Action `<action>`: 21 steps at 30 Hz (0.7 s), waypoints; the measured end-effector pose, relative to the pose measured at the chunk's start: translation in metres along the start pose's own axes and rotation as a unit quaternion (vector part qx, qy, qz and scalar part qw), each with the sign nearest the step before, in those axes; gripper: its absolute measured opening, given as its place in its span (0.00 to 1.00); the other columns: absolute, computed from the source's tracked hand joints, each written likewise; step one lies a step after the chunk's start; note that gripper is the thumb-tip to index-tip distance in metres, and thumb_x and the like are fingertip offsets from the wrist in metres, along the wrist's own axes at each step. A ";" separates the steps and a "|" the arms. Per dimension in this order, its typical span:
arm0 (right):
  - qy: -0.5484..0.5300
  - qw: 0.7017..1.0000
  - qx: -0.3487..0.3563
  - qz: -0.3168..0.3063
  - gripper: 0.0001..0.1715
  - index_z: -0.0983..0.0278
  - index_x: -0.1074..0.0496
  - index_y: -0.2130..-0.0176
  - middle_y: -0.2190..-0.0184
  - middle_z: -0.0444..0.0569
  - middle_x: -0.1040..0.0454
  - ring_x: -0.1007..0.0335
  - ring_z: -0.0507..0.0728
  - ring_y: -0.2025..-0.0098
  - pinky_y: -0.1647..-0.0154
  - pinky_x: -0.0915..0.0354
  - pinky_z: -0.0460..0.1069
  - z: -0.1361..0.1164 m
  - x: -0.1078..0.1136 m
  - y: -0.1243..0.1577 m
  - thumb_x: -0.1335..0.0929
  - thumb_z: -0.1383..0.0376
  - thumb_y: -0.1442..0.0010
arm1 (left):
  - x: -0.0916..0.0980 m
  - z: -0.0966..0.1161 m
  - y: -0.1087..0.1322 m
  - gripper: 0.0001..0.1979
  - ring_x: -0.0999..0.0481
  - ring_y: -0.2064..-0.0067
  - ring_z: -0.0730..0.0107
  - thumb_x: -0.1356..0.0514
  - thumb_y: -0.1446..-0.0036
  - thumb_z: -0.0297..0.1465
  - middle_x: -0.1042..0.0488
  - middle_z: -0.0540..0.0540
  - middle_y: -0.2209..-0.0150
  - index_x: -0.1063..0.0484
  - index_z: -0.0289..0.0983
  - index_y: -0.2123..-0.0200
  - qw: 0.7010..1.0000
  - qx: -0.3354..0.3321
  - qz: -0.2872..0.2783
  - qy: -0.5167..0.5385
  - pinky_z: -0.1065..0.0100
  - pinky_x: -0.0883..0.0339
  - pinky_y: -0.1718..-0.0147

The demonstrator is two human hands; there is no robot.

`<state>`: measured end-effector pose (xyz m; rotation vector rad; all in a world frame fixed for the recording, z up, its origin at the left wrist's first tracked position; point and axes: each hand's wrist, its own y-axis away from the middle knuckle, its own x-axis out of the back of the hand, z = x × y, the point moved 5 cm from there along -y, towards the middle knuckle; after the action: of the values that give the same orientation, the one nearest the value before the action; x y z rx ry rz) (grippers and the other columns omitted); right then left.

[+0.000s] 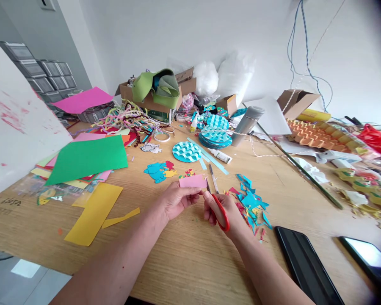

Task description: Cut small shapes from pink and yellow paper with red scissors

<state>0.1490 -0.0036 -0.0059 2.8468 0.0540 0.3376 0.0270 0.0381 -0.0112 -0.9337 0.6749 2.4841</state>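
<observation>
Pink paper (193,181) is held just above the table (184,254), pinched along its lower edge by the left hand (174,201), whose fingers are closed on it. Red-handled scissors (222,216) are gripped in the right hand (233,209), with the tips set at the paper's right edge.

- Risk, as judged: the piece is small and the left fingertips sit close to the blades. A nick or a crooked cut could follow if the paper flexes.
- The blades are mostly hidden by the thumb and are possibly slightly parted.
- Blue scraps (250,199) are heaped just right of the right hand.
</observation>
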 end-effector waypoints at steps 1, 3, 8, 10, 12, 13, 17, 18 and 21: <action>0.002 1.000 0.000 -0.004 0.33 0.65 0.34 0.84 0.88 0.44 0.32 0.41 0.47 0.88 0.88 0.44 0.42 0.000 -0.001 0.000 0.32 0.40 0.50 | 0.002 0.000 0.000 0.12 0.29 0.74 0.79 0.31 0.59 0.22 0.25 0.46 0.74 0.24 0.29 0.66 1.000 -0.001 0.015 -0.003 0.77 0.37 0.74; 0.003 1.000 -0.002 -0.011 0.33 0.65 0.34 0.84 0.88 0.45 0.32 0.41 0.47 0.88 0.88 0.44 0.41 -0.001 -0.003 0.001 0.32 0.40 0.51 | 0.004 0.002 -0.001 0.10 0.30 0.76 0.79 0.32 0.58 0.23 0.26 0.46 0.76 0.24 0.29 0.68 0.999 -0.006 0.036 -0.003 0.77 0.39 0.77; 0.011 1.000 -0.002 -0.003 0.32 0.65 0.34 0.84 0.88 0.45 0.32 0.41 0.47 0.89 0.89 0.45 0.41 -0.001 -0.003 0.002 0.31 0.41 0.50 | 0.002 0.005 0.000 0.09 0.29 0.73 0.79 0.30 0.58 0.26 0.24 0.45 0.73 0.23 0.30 0.70 0.999 -0.031 0.019 0.035 0.77 0.35 0.72; 0.009 1.000 -0.002 0.005 0.32 0.65 0.34 0.84 0.88 0.45 0.32 0.41 0.47 0.89 0.89 0.46 0.41 -0.001 -0.003 0.002 0.31 0.41 0.51 | -0.001 0.005 0.000 0.09 0.28 0.71 0.79 0.30 0.59 0.27 0.24 0.45 0.72 0.23 0.30 0.72 0.999 -0.039 -0.004 0.035 0.76 0.34 0.69; 0.010 1.000 -0.002 0.009 0.32 0.65 0.34 0.83 0.88 0.45 0.32 0.41 0.47 0.89 0.89 0.47 0.41 -0.002 -0.003 0.002 0.31 0.41 0.51 | -0.003 0.003 0.000 0.09 0.28 0.70 0.78 0.29 0.59 0.28 0.24 0.46 0.71 0.23 0.30 0.73 0.999 -0.044 -0.021 0.016 0.75 0.34 0.67; 0.012 1.000 -0.002 0.008 0.32 0.65 0.34 0.83 0.88 0.45 0.32 0.41 0.47 0.89 0.89 0.47 0.41 -0.002 -0.003 0.002 0.31 0.41 0.51 | -0.004 0.002 0.000 0.09 0.28 0.70 0.78 0.29 0.59 0.28 0.25 0.46 0.72 0.23 0.30 0.73 0.999 -0.045 -0.024 0.004 0.75 0.35 0.67; 0.028 1.000 0.004 0.004 0.32 0.65 0.34 0.83 0.88 0.45 0.32 0.40 0.47 0.89 0.89 0.47 0.41 -0.003 -0.006 0.001 0.30 0.41 0.52 | -0.001 -0.002 0.000 0.13 0.29 0.71 0.77 0.30 0.58 0.31 0.26 0.48 0.73 0.22 0.32 0.67 0.998 -0.045 -0.002 -0.042 0.73 0.37 0.70; 0.032 0.999 0.004 0.004 0.32 0.65 0.34 0.83 0.88 0.45 0.32 0.40 0.47 0.89 0.89 0.47 0.41 -0.003 -0.006 0.001 0.30 0.41 0.52 | 0.000 -0.002 0.000 0.13 0.29 0.71 0.77 0.30 0.58 0.31 0.26 0.48 0.73 0.22 0.33 0.66 0.998 -0.045 0.005 -0.054 0.73 0.38 0.70; 0.035 0.999 -0.004 0.003 0.32 0.65 0.34 0.83 0.88 0.45 0.31 0.40 0.48 0.88 0.89 0.46 0.41 -0.002 -0.006 0.002 0.30 0.40 0.53 | 0.003 -0.003 -0.001 0.12 0.30 0.72 0.76 0.31 0.58 0.32 0.26 0.47 0.73 0.22 0.32 0.69 0.995 -0.046 0.029 -0.078 0.72 0.39 0.71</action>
<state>0.1424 -0.0049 -0.0048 2.8280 0.0585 0.4369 0.0268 0.0377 -0.0152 -0.7524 0.5470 2.6256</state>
